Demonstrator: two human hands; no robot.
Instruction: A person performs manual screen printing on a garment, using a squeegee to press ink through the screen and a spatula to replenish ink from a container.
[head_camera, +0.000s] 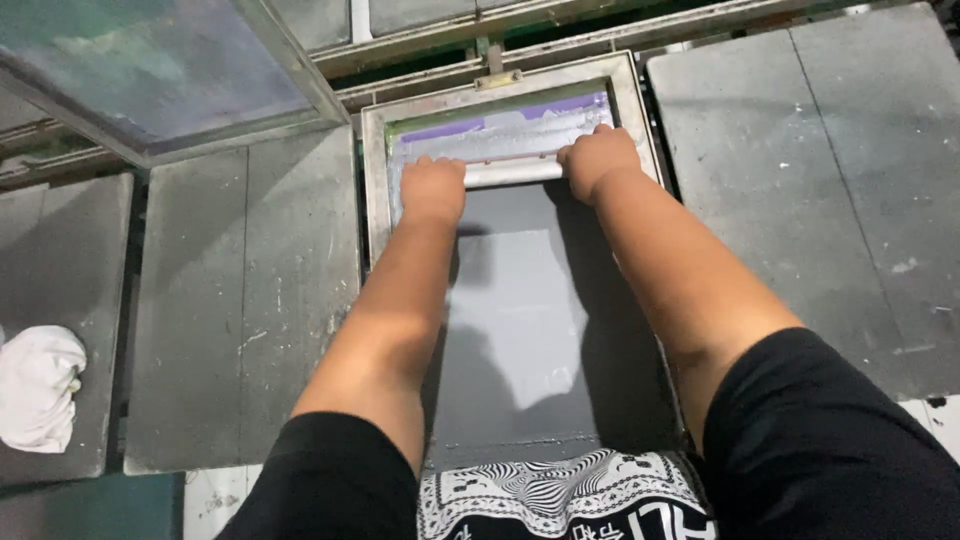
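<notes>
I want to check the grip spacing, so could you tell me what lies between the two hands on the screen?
In the head view, a bare stretch of the squeegee's pale handle lies between the left hand and the right hand; nothing else sits there.

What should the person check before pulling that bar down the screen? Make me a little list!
1. Left hand on the squeegee bar: ok, it grips the left end.
2. Right hand on the bar: ok, it grips the right end.
3. Bar at the far end of the screen frame: ok.
4. Bar level across the frame: ok, only a slight slant.
5. Enough ink ahead of the bar: cannot tell.
6. White rag out of the way: ok, it lies far left.
</notes>
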